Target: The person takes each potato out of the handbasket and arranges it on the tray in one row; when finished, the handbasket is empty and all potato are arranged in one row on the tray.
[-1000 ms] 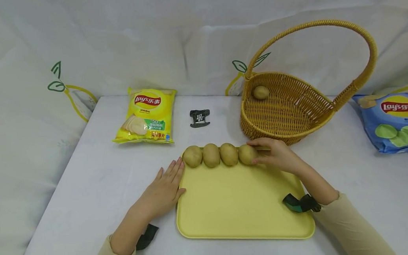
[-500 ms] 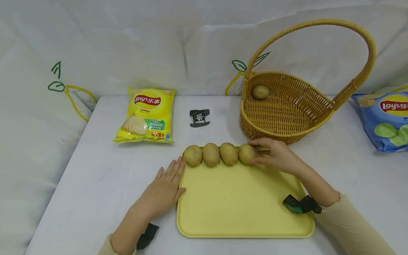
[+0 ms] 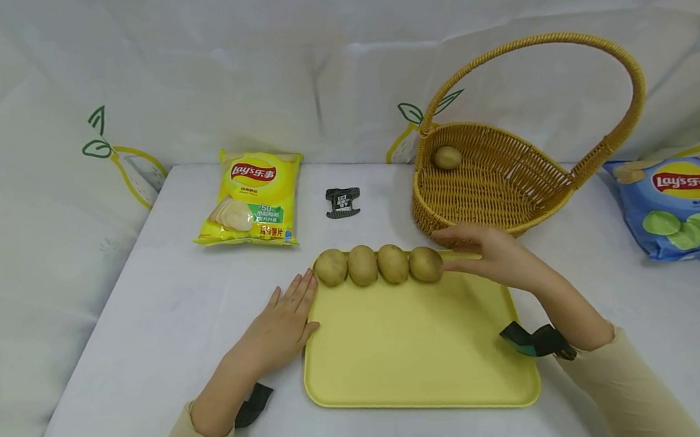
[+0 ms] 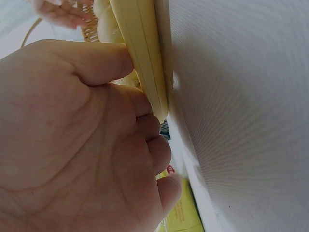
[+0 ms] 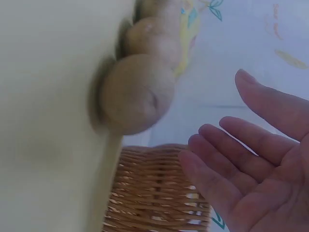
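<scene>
Several potatoes (image 3: 362,265) stand in a row along the far edge of a yellow tray (image 3: 420,349). My left hand (image 3: 279,332) rests with straight fingers against the tray's left rim, near the leftmost potato; in the left wrist view its thumb and fingers meet the rim (image 4: 142,53). Over the tray's far right part, my right hand (image 3: 499,255) is spread just right of the rightmost potato (image 3: 426,264). The right wrist view has a gap between that hand (image 5: 260,164) and the end potato (image 5: 137,94), and nothing is in its fingers.
Behind the tray's right side is a wicker basket (image 3: 482,196) with a tall handle and one potato (image 3: 447,158) inside. A yellow chip bag (image 3: 254,198) lies back left, a small black packet (image 3: 343,203) beside it. A blue chip bag (image 3: 681,209) lies far right.
My right hand has let go of the rightmost potato and drawn back a little to the right, its fingers opening. The potatoes and my left hand have stayed in place.
</scene>
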Motion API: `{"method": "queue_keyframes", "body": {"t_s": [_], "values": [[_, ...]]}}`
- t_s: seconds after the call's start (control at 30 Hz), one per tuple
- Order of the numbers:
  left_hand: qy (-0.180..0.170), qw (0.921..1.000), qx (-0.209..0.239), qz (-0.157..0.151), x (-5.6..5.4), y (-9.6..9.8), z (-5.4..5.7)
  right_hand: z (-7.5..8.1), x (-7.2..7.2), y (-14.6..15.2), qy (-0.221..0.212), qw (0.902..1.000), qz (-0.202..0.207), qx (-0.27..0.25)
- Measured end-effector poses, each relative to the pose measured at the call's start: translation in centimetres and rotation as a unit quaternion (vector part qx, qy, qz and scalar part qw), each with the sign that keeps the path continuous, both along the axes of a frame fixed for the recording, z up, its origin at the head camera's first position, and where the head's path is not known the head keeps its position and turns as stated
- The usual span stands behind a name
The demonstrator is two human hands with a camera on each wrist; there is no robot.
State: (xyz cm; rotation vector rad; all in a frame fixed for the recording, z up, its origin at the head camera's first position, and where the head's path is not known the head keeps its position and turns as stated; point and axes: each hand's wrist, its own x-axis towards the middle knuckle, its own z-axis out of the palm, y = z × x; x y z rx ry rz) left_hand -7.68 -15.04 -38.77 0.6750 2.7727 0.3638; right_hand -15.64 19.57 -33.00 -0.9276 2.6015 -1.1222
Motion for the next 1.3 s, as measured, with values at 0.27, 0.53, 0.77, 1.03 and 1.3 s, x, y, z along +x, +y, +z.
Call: {"method": "queue_keyframes", "body": {"t_s": [0.27,0.53,0.77,1.03,1.3], "values": [[0.0,1.0,0.001,-0.002,0.0,0.0,0.0,2.0,-1.4,0.7,0.005,0.9985,-0.037,-0.04],[0.008,0.9999,0.001,-0.007,0.0,-0.2,-0.2,3.5,-2.8,1.1,0.024,0.9958,-0.088,0.0],[0.005,1.0,0.001,-0.006,0.0,-0.2,-0.3,4.2,-4.0,1.2,0.012,0.9935,-0.113,0.004],[0.001,1.0,0.0,-0.004,0.0,-0.2,-0.3,4.7,-5.9,1.2,0.011,0.9907,-0.135,0.011],[-0.001,1.0,-0.001,-0.003,-0.1,-0.2,-0.3,5.1,-8.1,1.7,-0.023,0.9856,-0.168,0.001]]}}
